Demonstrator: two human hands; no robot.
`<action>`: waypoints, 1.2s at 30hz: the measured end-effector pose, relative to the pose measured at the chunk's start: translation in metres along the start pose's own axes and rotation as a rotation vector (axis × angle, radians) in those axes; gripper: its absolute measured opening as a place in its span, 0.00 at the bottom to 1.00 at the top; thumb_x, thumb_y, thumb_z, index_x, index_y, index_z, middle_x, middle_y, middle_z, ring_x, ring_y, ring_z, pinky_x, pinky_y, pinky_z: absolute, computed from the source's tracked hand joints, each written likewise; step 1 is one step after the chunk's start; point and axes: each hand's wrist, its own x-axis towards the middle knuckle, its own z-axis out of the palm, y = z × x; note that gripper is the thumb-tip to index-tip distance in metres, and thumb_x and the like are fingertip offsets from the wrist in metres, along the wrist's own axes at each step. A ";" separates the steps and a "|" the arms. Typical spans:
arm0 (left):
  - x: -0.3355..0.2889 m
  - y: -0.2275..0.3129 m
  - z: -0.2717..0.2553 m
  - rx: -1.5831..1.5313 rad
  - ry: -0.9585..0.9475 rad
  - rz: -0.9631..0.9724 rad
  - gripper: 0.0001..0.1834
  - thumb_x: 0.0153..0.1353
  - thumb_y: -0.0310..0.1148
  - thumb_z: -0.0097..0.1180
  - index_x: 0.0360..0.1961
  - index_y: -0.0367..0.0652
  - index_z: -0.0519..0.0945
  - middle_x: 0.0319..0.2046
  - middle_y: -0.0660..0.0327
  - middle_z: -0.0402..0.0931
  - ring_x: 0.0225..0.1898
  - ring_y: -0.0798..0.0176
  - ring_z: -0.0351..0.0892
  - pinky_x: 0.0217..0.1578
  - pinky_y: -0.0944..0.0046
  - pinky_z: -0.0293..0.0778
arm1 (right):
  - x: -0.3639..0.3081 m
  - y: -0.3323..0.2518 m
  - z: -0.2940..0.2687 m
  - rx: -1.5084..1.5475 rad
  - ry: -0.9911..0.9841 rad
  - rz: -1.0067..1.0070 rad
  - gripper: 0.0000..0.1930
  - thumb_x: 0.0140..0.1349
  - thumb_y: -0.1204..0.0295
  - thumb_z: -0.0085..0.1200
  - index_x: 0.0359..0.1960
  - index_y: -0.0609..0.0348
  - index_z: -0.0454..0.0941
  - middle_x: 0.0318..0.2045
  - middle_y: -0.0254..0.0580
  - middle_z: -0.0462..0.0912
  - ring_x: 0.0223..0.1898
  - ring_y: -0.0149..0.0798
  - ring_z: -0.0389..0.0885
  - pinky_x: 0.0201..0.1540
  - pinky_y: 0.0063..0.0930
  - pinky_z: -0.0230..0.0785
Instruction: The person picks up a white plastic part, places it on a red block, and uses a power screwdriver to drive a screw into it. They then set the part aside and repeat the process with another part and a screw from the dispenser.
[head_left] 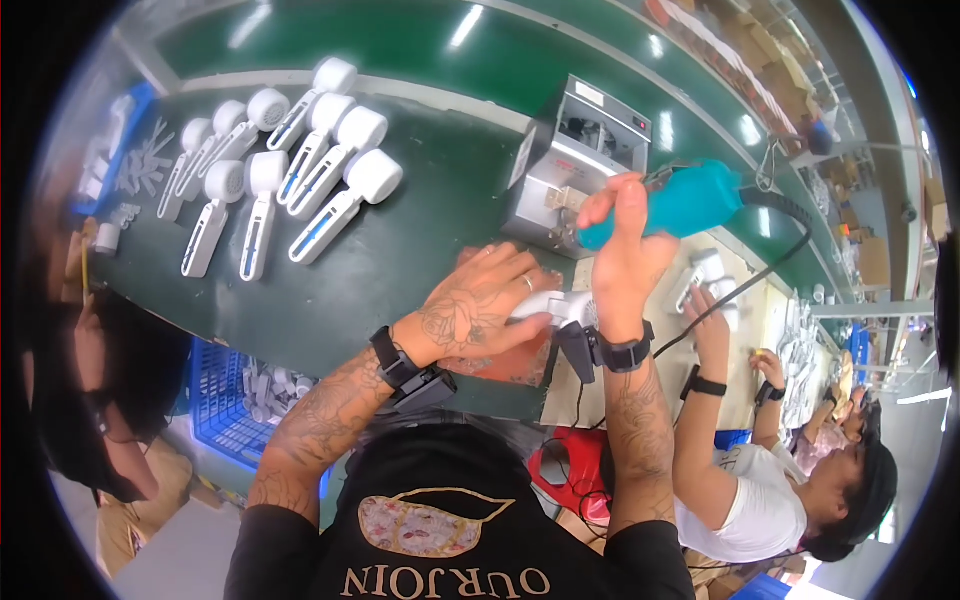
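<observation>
The white shower-head-shaped unit [541, 303] lies between the two hands, above a reddish-brown mat [497, 366] on the green workbench [440, 185]. The left hand [484, 303] grips this unit from its left side, with the fingers laid along the far side and the thumb along the near side. The unit's other end sits directly beside the right wrist, partly hidden by the black wristband module [577, 350]. The right hand [630, 240] is closed around a teal electric screwdriver [690, 203], held beyond and to the right of the unit; the driver's tip cannot be made out. A black cable [768, 268] runs from the driver's right end. Behind the right hand stands a grey metal machine [585, 150]. Further white units [325, 220] with slotted handles lie grouped on the left part of the workbench. A blue crate [218, 405] containing white parts is located below the near edge. To the right, a co-worker [745, 500] reaches toward the adjoining bench.
</observation>
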 end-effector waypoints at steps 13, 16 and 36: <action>0.004 0.001 0.000 -0.022 -0.072 -0.054 0.19 0.61 0.39 0.61 0.52 0.43 0.79 0.45 0.60 0.73 0.50 0.54 0.71 0.51 0.52 0.68 | -0.067 -0.029 -0.044 -0.020 -0.104 0.049 0.23 0.71 0.54 0.55 0.45 0.67 0.71 0.23 0.40 0.72 0.25 0.37 0.74 0.32 0.33 0.70; 0.003 0.001 0.001 -0.031 -0.082 -0.054 0.20 0.62 0.39 0.61 0.52 0.44 0.79 0.45 0.60 0.73 0.50 0.54 0.71 0.52 0.52 0.67 | -0.069 -0.023 -0.048 0.000 -0.116 0.040 0.23 0.71 0.54 0.55 0.45 0.67 0.71 0.23 0.40 0.73 0.25 0.37 0.74 0.31 0.33 0.70; 0.007 0.002 -0.003 0.061 -0.107 -0.006 0.21 0.58 0.37 0.63 0.52 0.44 0.78 0.46 0.57 0.73 0.52 0.52 0.72 0.52 0.51 0.69 | -0.078 -0.005 -0.049 0.030 -0.042 0.121 0.17 0.72 0.58 0.55 0.39 0.61 0.69 0.24 0.39 0.72 0.26 0.36 0.73 0.31 0.32 0.70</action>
